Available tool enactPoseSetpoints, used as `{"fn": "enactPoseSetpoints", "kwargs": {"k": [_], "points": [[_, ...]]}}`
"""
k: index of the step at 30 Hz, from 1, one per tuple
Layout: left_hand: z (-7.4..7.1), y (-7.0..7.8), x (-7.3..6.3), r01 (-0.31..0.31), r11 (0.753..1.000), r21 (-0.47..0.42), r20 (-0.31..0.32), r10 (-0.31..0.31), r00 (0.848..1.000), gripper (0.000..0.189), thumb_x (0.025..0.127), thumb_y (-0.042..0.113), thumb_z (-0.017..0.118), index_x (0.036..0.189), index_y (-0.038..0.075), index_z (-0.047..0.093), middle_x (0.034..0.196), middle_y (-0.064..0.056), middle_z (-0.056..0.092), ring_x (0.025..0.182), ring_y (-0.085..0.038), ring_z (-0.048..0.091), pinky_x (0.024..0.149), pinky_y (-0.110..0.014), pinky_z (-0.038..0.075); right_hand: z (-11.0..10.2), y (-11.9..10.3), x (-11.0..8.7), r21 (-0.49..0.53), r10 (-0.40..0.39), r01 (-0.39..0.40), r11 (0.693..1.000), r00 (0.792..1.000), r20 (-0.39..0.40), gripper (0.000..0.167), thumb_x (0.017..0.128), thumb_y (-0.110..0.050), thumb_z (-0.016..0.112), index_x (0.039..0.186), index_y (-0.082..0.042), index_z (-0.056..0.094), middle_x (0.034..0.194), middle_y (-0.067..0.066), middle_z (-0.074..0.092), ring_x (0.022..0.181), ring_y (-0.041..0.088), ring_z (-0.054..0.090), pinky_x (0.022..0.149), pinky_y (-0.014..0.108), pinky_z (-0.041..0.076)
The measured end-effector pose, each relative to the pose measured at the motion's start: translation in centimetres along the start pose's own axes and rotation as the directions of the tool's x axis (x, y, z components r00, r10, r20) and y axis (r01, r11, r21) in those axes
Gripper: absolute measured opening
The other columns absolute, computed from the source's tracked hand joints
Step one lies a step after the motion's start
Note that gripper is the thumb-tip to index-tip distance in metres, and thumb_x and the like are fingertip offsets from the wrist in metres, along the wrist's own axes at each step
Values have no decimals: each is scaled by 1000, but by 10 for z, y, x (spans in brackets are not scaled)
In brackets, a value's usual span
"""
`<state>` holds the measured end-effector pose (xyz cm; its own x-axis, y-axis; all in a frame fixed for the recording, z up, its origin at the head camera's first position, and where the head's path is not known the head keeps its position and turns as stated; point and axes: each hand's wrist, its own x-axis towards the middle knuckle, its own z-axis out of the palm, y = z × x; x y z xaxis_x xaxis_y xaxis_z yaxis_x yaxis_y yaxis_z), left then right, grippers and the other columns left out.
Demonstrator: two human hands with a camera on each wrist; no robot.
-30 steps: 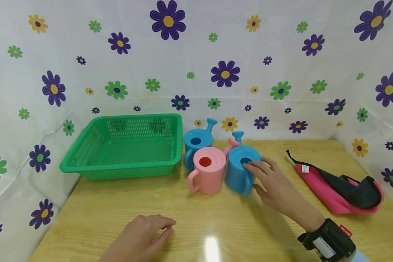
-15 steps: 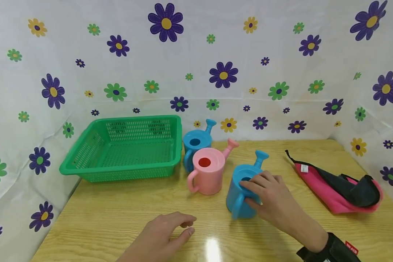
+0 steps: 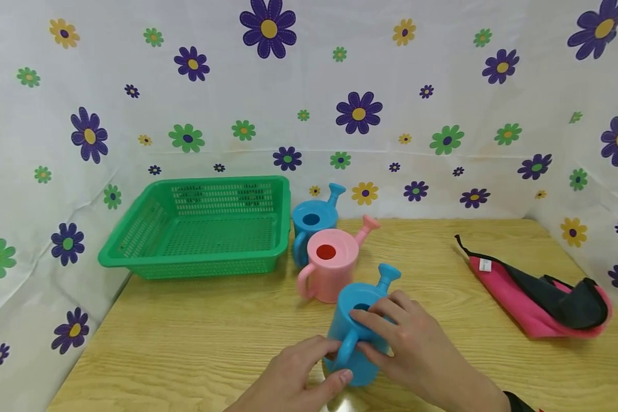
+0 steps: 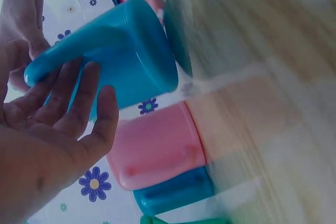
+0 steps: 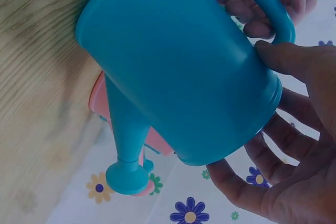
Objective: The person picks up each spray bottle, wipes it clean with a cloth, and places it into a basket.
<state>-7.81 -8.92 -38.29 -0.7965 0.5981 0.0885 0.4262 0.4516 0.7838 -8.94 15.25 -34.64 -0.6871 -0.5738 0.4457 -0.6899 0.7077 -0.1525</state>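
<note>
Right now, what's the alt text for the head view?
A right hand grips a blue watering can by its top, the left hand at its handle, over a wooden table. Behind stand a pink watering can and a second blue can, beside a green basket; a pink and dark fabric item lies at right.

Front blue can (image 3: 363,363): opening (image 3: 361,307) partly covered by right hand (image 3: 417,343); body cropped by the right wrist view's top edge. Rear blue can (image 3: 314,230) partly hidden behind pink can (image 3: 332,280). Wristband (image 3: 517,402) cut off, head view's bottom edge. Label (image 3: 485,265) on bag (image 3: 530,309) too small to read. Worktop (image 4: 262,103) blurred, left wrist view.
</note>
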Motion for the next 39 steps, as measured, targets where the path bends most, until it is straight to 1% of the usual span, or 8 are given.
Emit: {"fn": "enactPoseSetpoints", "kwargs": {"k": [7, 11, 16, 21, 24, 31, 36, 39], "points": [[2, -2, 5, 94, 989, -117, 90, -83, 992, 24, 108, 42, 47, 110, 20, 56, 101, 9, 61, 91, 1, 59, 82, -23, 53, -3, 8, -6, 115, 61, -44, 992, 988, -143, 41, 86, -33, 83, 124, -21, 72, 109, -8, 68, 102, 8, 61, 79, 27, 60], [0, -5, 6, 160, 975, -153, 96, -147, 985, 26, 107, 44, 48, 108, 19, 54, 101, 6, 60, 93, -4, 59, 82, -25, 51, -12, 43, -14, 112, 149, -119, 986, 938, -314, 37, 83, -15, 84, 119, -13, 74, 108, 0, 71, 99, 16, 66, 83, 17, 55], [-2, -14, 10, 156, 978, -139, 19, -155, 988, 33, 107, 48, 46, 103, 16, 52, 85, 6, 49, 84, -6, 55, 74, -24, 45, -13, 111, -36, 55, 320, -326, 944, 862, -394, 34, 83, -4, 79, 116, -1, 73, 109, 19, 67, 103, 38, 61, 86, 45, 50], [-8, -26, 16, 167, 980, -106, -55, -173, 983, 37, 105, 50, 50, 101, 14, 53, 78, 4, 46, 75, -7, 51, 68, -23, 44, -12, 166, -67, -43, 545, -558, 829, 822, -163, 46, 91, -15, 74, 130, 3, 60, 127, 33, 54, 112, 58, 50, 79, 75, 45], [-14, -34, 20, 185, 975, -125, -99, -198, 975, 37, 104, 49, 52, 105, 12, 56, 85, 1, 57, 80, -9, 59, 72, -24, 50, -12, 185, -80, -137, 642, -631, 764, 765, 57, 61, 97, -31, 68, 143, 2, 48, 137, 39, 46, 117, 67, 43, 80, 84, 40], [-23, -48, 28, 200, 974, -104, -162, -215, 963, 35, 104, 48, 53, 106, 14, 57, 92, -1, 66, 86, -15, 61, 77, -27, 51, -10, 193, -84, -211, 667, -635, 743, 677, 311, 74, 95, -37, 68, 146, 10, 42, 98, 26, 64, 92, 48, 61, 76, 77, 38], [-25, -53, 38, 200, 976, -89, -139, -211, 968, 33, 105, 45, 50, 105, 13, 57, 94, -5, 65, 84, -17, 59, 74, -28, 48, -2, 182, -84, -222, 638, -600, 769, 698, 324, 54, 90, -36, 75, 127, 1, 64, 96, 19, 59, 89, 39, 58, 69, 60, 37], [-26, -54, 45, 206, 974, -95, -137, -218, 966, 30, 106, 42, 50, 108, 14, 58, 96, -6, 66, 88, -20, 61, 78, -32, 49, 5, 171, -86, -191, 593, -562, 805, 757, 275, 36, 87, -33, 79, 111, -7, 71, 95, 15, 56, 89, 35, 54, 67, 55, 38]]}}
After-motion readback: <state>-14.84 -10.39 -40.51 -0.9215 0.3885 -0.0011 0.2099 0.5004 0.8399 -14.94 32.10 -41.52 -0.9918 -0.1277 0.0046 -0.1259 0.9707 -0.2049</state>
